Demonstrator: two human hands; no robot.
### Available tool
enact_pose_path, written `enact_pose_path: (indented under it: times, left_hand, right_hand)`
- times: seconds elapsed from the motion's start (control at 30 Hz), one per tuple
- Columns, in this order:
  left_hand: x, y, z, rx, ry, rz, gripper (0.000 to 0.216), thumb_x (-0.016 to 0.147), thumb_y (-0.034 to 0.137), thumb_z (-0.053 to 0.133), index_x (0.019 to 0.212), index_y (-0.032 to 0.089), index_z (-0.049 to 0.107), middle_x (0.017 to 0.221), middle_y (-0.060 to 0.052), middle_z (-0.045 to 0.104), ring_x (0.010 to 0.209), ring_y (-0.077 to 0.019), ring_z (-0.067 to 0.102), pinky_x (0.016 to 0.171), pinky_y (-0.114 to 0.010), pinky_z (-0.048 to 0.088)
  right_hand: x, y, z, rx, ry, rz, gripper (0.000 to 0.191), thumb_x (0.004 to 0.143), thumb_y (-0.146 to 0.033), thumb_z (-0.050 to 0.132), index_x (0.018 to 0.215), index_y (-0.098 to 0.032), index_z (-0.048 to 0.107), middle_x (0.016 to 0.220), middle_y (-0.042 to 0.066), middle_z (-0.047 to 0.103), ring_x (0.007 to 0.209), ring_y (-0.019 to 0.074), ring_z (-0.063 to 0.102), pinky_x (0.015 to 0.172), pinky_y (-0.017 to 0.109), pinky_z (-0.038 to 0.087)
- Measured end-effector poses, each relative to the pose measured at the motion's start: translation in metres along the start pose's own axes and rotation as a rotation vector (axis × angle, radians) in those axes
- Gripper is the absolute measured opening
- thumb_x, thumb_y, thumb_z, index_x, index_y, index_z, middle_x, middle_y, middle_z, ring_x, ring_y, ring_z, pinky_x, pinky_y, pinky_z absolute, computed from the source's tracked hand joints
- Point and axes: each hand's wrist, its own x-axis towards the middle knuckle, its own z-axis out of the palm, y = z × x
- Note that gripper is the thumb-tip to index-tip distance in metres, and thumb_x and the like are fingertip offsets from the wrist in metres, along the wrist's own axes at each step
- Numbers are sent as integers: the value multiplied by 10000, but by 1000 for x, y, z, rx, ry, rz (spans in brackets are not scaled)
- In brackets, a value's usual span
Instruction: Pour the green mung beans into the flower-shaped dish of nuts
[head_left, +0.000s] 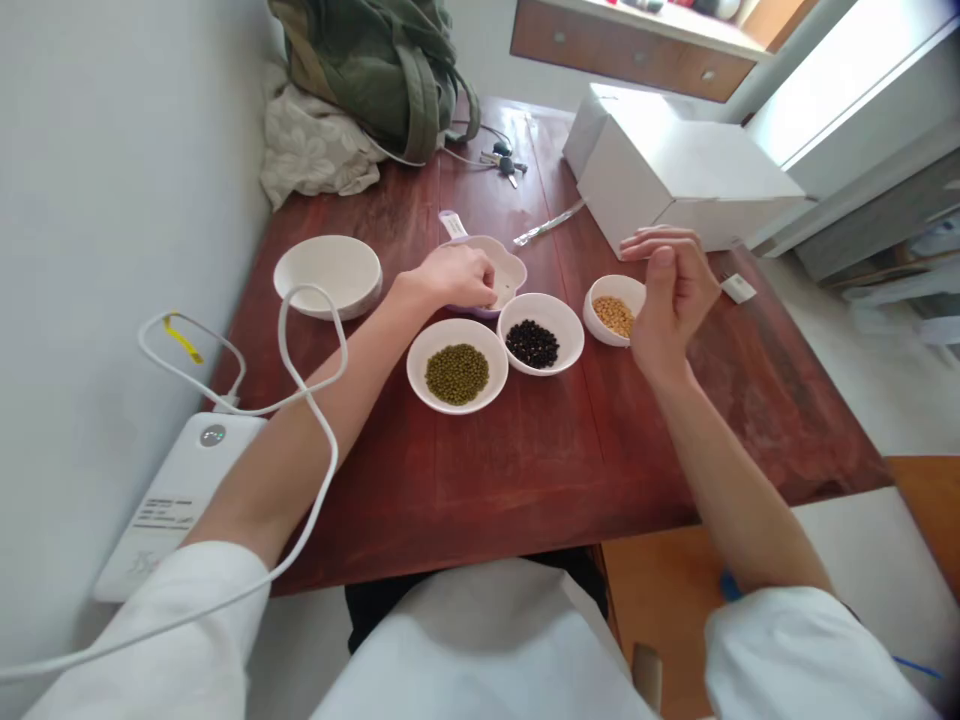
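Now — left hand (450,278) curled over a lilac dish (508,272), grip unclear — right hand (673,298) open beside yellow peas (613,316)

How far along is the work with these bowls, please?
Done: mung beans, black beans and yellow peas sit in separate white bowls. In hand: the left hand is at a lilac dish; the right hand is raised by the peas. Left: a white dish shows nothing inside.

White sleeves (802,660) end well behind the left hand (450,278) and right hand (671,300); dark trousers (375,615) under a white shirt (480,650); a thin white cable (332,455) lies behind the left hand.
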Motion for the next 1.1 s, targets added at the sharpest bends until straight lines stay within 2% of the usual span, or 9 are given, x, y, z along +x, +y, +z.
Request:
enact_pose_path:
  times: [0.07,0.17,0.27,0.37,0.53,0.7,0.8,0.9,1.1]
  left_hand:
    - [1,-2,0,-2,-9,5,238,819,430,700,889,229,807,986,-82,811,888,-240,672,718,-351,449]
    - [1,-7,-1,-10,-18,32,259,836,452,688,881,224,803,984,-78,814,893,-238,684,707,-347,437]
    - [-2,-9,-3,-44,-22,66,283,863,462,675,917,217,806,1012,-78,818,917,-228,700,721,-335,444]
    - [-8,-6,-9,-81,-29,78,265,874,428,664,926,207,801,1006,-72,818,896,-211,702,717,-326,441]
    - [-14,1,-13,-93,-22,88,332,918,483,613,872,204,786,964,-77,806,879,-217,698,732,-341,442]
    - [-8,-2,-9,-50,-22,51,451,855,650,660,931,221,775,1072,-85,801,956,-254,701,745,-354,447]
    - [-4,-3,-6,12,-30,43,425,835,631,674,960,234,763,1113,-71,791,994,-252,695,750,-345,446]
    - [-3,-2,-5,53,-47,52,378,852,585,649,959,238,754,1098,-55,786,1003,-235,692,756,-331,444]
    - [-1,-1,-3,24,-42,83,323,846,480,651,993,224,781,1095,-76,792,973,-253,711,770,-357,467]
  right_hand:
    - [-13,6,-2,-29,73,30,382,1083,-426,350,898,-317,666,1010,69,753,1138,275,738,1098,552,567]
    - [-28,11,3,-96,85,-46,441,1079,-483,311,874,-328,670,942,81,742,1054,302,748,1018,593,578]
    - [-43,14,7,-60,-14,-194,352,1054,-444,417,865,-328,691,832,65,741,865,290,733,867,570,573]
    - [-53,12,8,52,-156,-350,174,980,-270,561,911,-334,707,750,30,735,687,248,661,685,491,536]
    - [-59,-3,4,136,-210,-469,248,865,-138,637,970,-350,713,727,0,762,577,210,625,564,434,523]
    - [-58,-10,2,176,-184,-359,195,926,-178,598,892,-319,728,667,16,716,551,199,593,541,413,486]
    - [-56,-5,4,203,-88,-200,261,1006,-254,554,818,-286,732,617,16,642,552,185,553,570,403,443]
    - [-54,1,8,275,0,-142,319,1032,-294,579,756,-241,729,580,-7,559,541,150,497,575,361,379]
    - [-53,7,12,313,7,-81,345,1044,-283,592,748,-215,757,576,-19,521,555,130,491,609,337,366]
